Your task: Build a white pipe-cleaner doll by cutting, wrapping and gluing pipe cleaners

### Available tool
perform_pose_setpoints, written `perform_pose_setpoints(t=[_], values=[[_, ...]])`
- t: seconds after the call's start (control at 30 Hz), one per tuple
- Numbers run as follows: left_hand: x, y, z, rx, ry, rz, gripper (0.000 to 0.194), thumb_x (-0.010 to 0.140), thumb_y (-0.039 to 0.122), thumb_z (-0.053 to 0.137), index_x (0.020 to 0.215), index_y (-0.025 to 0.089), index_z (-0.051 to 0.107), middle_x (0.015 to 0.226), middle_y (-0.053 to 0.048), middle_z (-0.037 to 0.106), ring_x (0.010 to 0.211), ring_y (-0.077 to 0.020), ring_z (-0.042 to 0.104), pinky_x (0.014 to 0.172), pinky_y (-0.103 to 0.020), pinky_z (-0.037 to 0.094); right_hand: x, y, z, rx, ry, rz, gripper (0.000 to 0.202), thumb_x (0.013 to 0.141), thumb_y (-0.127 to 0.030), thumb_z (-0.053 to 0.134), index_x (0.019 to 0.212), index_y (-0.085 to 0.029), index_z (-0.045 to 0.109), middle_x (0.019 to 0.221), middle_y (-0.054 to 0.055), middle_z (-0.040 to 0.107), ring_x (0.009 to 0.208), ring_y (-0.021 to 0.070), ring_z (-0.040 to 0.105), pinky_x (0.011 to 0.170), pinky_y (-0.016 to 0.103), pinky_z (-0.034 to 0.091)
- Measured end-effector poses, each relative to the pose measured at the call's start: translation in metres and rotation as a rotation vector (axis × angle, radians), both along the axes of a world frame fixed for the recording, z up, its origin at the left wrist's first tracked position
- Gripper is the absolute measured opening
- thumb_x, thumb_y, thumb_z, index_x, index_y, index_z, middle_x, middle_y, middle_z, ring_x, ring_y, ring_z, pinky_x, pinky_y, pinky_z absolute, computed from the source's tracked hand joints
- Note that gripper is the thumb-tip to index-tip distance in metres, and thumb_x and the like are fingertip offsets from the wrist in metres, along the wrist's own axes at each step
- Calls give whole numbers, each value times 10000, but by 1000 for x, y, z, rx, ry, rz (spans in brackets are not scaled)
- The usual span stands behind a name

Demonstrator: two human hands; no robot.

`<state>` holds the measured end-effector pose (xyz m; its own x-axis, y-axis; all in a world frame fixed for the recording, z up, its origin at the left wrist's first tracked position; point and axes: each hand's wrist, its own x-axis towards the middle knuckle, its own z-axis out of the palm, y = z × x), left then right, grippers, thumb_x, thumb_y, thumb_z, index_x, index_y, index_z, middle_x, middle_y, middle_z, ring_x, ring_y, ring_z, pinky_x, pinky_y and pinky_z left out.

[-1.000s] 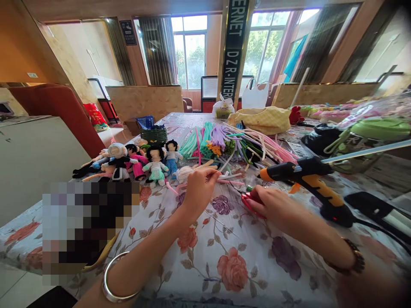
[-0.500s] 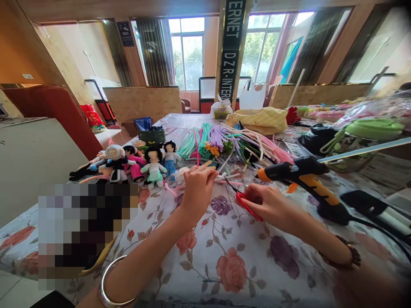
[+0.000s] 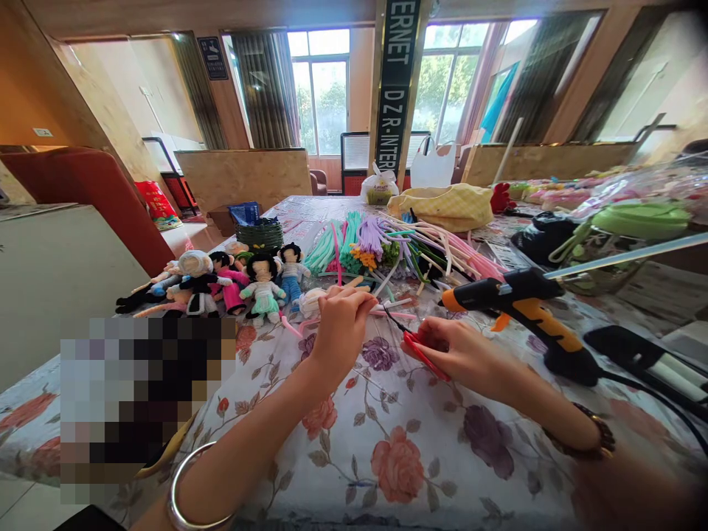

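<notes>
My right hand (image 3: pixel 450 350) is closed around the red handles of a pair of scissors (image 3: pixel 425 357). Their thin dark blades point up and left, towards my left hand (image 3: pixel 343 317). That hand is pinched shut, and its fingers hide whatever is between them. A short beige piece (image 3: pixel 354 282) shows just beyond its knuckles; I cannot tell whether it is held. Behind the hands lies a pile of coloured pipe cleaners (image 3: pixel 365 243). Loose pink pieces (image 3: pixel 292 326) are scattered near my left hand. Several fuzzy dolls (image 3: pixel 262 291) sit to its left.
An orange and black glue gun (image 3: pixel 514 295) with a long glue stick stands at my right, its cable trailing off. Behind it is a green-lidded jar (image 3: pixel 639 221). A yellow checked pouch (image 3: pixel 442 206) lies behind the pile. The table has a floral cloth (image 3: pixel 398 428).
The scissor blades, slightly parted before, now look closer together, with their tips near my left fingers. The whole view has shifted slightly. My left hand keeps its pinch.
</notes>
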<state>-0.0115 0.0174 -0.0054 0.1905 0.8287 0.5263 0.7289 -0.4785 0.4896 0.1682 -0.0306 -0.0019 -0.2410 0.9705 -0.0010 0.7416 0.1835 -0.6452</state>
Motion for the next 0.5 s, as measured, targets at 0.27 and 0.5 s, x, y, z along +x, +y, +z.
perform_pose_setpoints(t=[0.27,0.5], values=[[0,0,0,4,-36,-28,153,839,187,559,803,207,707,907,-23,719,945,-204,571,847,-348,397,1,5,-7,-24,55,-16,373,830,-515,473,663,-183,511,551,13,576,507,118,492,468,240,317],[0,1,-2,-9,-40,-29,159,842,177,552,792,201,701,927,-22,720,984,-207,576,873,-357,394,-2,3,-5,-9,-5,-62,315,823,-459,470,660,-191,501,557,9,557,521,125,483,483,249,312]])
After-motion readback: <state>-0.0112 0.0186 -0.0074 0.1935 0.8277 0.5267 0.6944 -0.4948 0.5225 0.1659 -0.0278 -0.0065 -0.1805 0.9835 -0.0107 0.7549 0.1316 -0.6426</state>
